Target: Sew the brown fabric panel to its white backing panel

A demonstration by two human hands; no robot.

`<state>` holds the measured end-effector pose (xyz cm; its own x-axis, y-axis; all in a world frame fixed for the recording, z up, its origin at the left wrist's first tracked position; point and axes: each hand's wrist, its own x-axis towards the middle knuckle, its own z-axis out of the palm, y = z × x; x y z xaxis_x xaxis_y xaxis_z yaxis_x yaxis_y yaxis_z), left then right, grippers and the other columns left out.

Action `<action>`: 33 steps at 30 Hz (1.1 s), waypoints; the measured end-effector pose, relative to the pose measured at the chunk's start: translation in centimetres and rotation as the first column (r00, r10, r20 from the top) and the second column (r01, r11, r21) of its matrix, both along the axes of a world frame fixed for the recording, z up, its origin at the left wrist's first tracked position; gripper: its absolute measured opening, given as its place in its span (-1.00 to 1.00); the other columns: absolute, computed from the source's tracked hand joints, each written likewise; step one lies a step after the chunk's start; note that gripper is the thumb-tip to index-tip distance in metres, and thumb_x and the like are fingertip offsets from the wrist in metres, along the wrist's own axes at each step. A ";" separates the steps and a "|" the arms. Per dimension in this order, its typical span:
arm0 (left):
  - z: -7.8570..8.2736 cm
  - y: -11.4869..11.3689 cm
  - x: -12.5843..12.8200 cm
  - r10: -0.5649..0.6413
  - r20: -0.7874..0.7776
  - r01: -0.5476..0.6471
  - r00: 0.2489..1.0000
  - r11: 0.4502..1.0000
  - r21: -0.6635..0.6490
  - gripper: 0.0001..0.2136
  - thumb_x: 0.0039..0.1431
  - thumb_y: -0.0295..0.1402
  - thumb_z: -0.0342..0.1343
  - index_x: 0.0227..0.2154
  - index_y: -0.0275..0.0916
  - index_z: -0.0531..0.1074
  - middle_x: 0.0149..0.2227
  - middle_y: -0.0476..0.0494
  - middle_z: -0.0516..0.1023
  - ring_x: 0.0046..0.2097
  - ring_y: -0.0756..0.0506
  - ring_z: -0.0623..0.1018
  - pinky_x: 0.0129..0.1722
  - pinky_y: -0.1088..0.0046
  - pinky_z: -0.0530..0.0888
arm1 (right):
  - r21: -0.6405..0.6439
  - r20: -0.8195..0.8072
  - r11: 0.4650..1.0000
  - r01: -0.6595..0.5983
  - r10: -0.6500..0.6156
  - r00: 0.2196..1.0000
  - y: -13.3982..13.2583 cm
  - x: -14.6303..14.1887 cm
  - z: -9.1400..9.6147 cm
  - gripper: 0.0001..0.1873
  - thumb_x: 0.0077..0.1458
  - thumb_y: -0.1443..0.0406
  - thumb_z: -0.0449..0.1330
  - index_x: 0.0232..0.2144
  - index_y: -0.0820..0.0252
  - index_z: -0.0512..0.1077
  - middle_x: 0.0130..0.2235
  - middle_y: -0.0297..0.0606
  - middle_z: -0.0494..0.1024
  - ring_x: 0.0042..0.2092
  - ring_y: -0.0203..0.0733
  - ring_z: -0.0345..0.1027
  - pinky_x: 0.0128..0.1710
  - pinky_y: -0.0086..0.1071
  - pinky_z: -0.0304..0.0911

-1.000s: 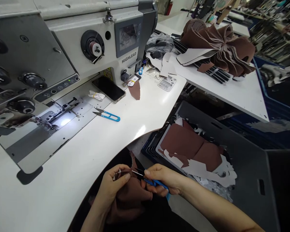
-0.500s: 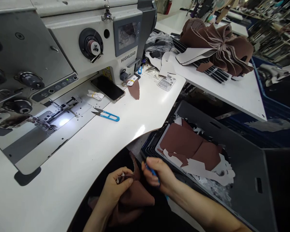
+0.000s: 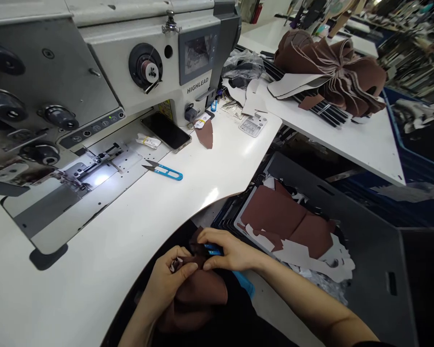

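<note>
My left hand [image 3: 169,277] is closed on a brown leather-like piece [image 3: 202,291], its thumb and fingers pinching the folded edge. The rest of the piece drapes over my lap. My right hand [image 3: 226,248] has come up against the left one at the upper part of the piece. In its palm it grips blue thread snips [image 3: 213,249], with only the blue handles showing and the blades hidden. Its thumb and fingertips also touch the brown material. A second pair of blue thread snips [image 3: 164,171] lies on the white table [image 3: 130,231].
A sewing machine [image 3: 104,77] stands at the left, its needle area lit. Near it lie a black phone [image 3: 166,131], a brown scrap [image 3: 205,135] and a small clear case [image 3: 253,125]. A grey bin [image 3: 369,241] holds brown pieces and scraps. Stacked brown pieces [image 3: 325,67] sit behind.
My right hand has moved left with the snips, from apart to touching the brown piece beside my left hand. The view has shifted slightly.
</note>
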<state>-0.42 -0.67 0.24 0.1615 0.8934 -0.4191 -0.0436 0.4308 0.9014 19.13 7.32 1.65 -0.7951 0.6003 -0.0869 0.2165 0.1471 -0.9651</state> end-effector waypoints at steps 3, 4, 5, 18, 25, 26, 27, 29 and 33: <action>-0.3 0.1 0.0 -0.028 -0.010 0.028 1.000 0.998 0.047 -0.73 0.02 -0.18 0.23 -0.54 -0.29 0.37 -0.47 -0.04 0.34 -0.38 -0.02 0.33 -0.38 0.51 0.26 | -0.132 -0.074 0.988 -0.076 0.066 0.995 0.5 0.0 -0.1 -0.43 0.01 0.05 0.27 0.01 0.24 0.35 0.00 -0.13 0.42 -0.01 -0.14 0.29 -0.01 -0.31 0.17; -0.4 0.1 0.0 -0.028 -0.020 0.029 0.999 0.998 0.060 -0.73 0.03 -0.17 0.21 -0.54 -0.28 0.37 -0.46 -0.05 0.35 -0.38 -0.02 0.34 -0.37 0.50 0.27 | -0.152 -0.022 0.985 -0.079 0.076 0.997 0.6 0.0 -0.2 -0.43 -0.01 0.03 0.28 -0.03 0.24 0.38 -0.08 -0.17 0.46 -0.09 -0.16 0.31 -0.09 -0.33 0.19; -0.5 0.0 0.0 -0.010 -0.046 0.013 0.999 0.998 0.066 -0.73 0.07 -0.17 0.19 -0.53 -0.28 0.38 -0.44 -0.06 0.38 -0.36 -0.03 0.35 -0.36 0.49 0.28 | -0.146 0.056 0.988 -0.058 0.067 0.996 0.7 0.0 -0.3 -0.46 -0.03 0.01 0.29 -0.10 0.25 0.42 -0.21 -0.23 0.48 -0.19 -0.20 0.31 -0.18 -0.36 0.19; 0.6 -1.0 0.0 0.328 -0.018 -0.327 0.945 0.933 -0.151 -0.62 0.00 -0.14 0.25 -0.53 -0.28 0.19 -0.24 -0.14 0.54 -0.26 -0.08 0.47 -0.28 0.45 0.34 | 0.074 0.269 0.966 0.247 -0.258 0.928 -0.5 0.3 1.3 -0.84 0.10 0.23 0.18 -0.32 0.24 0.39 -0.31 -0.28 0.43 -0.26 -0.23 0.27 -0.27 -0.37 0.14; 0.7 -0.2 0.3 0.409 0.017 -0.400 0.912 0.899 -0.177 -0.62 -0.05 -0.18 0.30 -0.54 -0.29 0.20 -0.20 -0.12 0.54 -0.27 -0.05 0.47 -0.28 0.48 0.36 | -0.083 0.293 0.975 0.205 -0.173 0.940 -3.2 1.1 3.0 -0.62 0.18 0.07 0.07 -0.15 0.25 0.43 -0.31 -0.20 0.47 -0.29 -0.22 0.31 -0.30 -0.35 0.22; 1.0 -0.1 0.5 0.426 0.018 -0.416 0.905 0.891 -0.183 -0.62 -0.06 -0.19 0.30 -0.53 -0.29 0.20 -0.21 -0.10 0.55 -0.28 -0.04 0.47 -0.29 0.49 0.36 | -0.312 0.257 0.928 0.203 -0.123 0.959 -3.5 1.2 2.7 -0.58 0.15 0.00 0.08 -0.26 0.27 0.44 -0.43 -0.26 0.44 -0.43 -0.30 0.25 -0.44 -0.42 0.17; 1.2 -0.1 0.7 0.435 0.017 -0.425 0.900 0.887 -0.183 -0.63 -0.07 -0.21 0.31 -0.53 -0.29 0.20 -0.23 -0.09 0.55 -0.29 -0.03 0.46 -0.29 0.50 0.35 | -0.525 0.211 0.826 0.204 -0.106 0.972 -3.7 1.3 2.3 -0.53 0.10 -0.06 0.11 -0.37 0.28 0.41 -0.52 -0.31 0.39 -0.54 -0.37 0.15 -0.57 -0.48 0.07; 1.6 0.0 0.9 0.424 0.023 -0.413 0.906 0.893 -0.176 -0.64 -0.08 -0.22 0.30 -0.53 -0.29 0.21 -0.26 -0.09 0.55 -0.29 -0.03 0.46 -0.29 0.50 0.35 | -0.790 0.123 0.583 0.188 -0.149 0.981 -3.9 1.2 1.4 -0.46 -0.01 -0.12 0.18 -0.52 0.27 0.31 -0.61 -0.37 0.31 -0.65 -0.47 -0.04 -0.72 -0.54 -0.16; 1.3 -0.2 0.5 0.398 0.015 -0.390 0.917 0.907 -0.160 -0.64 -0.05 -0.21 0.29 -0.54 -0.29 0.21 -0.24 -0.12 0.55 -0.28 -0.03 0.46 -0.29 0.51 0.36 | -0.899 0.060 0.411 0.151 -0.227 0.972 -3.9 0.9 0.4 -0.48 -0.08 -0.07 0.28 -0.55 0.29 0.30 -0.61 -0.35 0.32 -0.67 -0.50 -0.05 -0.76 -0.58 -0.23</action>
<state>0.06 -0.82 1.56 -0.1682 0.8149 -0.5547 -0.2775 0.5008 0.8199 20.00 3.46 2.09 -0.6975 0.3503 -0.6251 0.0601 -0.8407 -0.5382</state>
